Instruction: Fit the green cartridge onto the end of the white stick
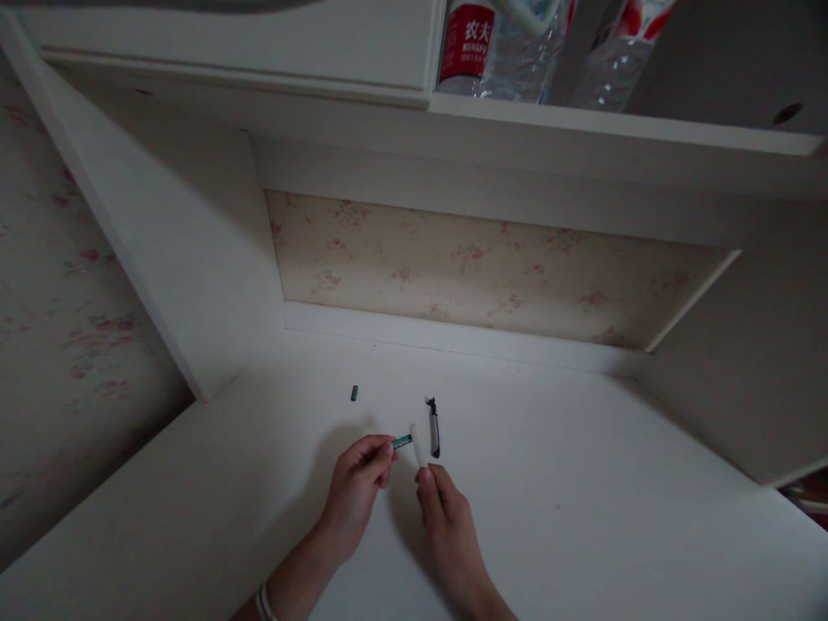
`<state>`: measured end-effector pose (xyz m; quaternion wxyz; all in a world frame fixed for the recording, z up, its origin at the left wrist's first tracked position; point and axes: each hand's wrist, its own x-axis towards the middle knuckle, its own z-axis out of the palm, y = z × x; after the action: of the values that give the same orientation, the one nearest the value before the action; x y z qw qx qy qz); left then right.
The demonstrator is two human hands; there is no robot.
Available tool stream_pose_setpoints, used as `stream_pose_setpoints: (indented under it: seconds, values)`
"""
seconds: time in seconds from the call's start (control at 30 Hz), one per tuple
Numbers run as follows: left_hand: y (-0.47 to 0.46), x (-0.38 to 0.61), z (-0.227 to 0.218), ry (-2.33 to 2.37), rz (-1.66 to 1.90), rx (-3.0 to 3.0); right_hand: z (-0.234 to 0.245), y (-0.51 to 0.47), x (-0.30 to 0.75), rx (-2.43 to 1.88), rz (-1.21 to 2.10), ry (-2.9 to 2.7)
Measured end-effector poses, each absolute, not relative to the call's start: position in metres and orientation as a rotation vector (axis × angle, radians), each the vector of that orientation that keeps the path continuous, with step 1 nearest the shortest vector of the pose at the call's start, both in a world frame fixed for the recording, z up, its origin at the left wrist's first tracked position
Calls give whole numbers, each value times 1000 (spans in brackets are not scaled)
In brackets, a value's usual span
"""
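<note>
Over the white desk (582,483), my left hand (358,487) is closed in a pinch on a small green pen part (402,442). My right hand (446,513) is closed round a slim white pen barrel (417,446), whose tip points up toward the green part. The two pieces nearly meet between my hands. A black pen piece (434,427) lies on the desk just beyond my right hand. A small dark green cap (354,393) lies farther back to the left. A bracelet (262,602) shows on my left wrist.
The desk sits in a white alcove with side panels (194,259) left and right and floral wallpaper (479,267) behind. A shelf (614,125) overhead holds plastic water bottles (466,43).
</note>
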<state>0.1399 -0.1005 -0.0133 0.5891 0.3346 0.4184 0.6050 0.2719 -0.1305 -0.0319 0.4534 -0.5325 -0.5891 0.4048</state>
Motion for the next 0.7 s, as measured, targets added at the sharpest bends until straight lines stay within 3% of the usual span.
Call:
stream_pose_setpoints:
  seconds: [0.7]
  values:
    - [-100,139,-15,906,1423,692,-27,-131,272,-1291,910,-1548]
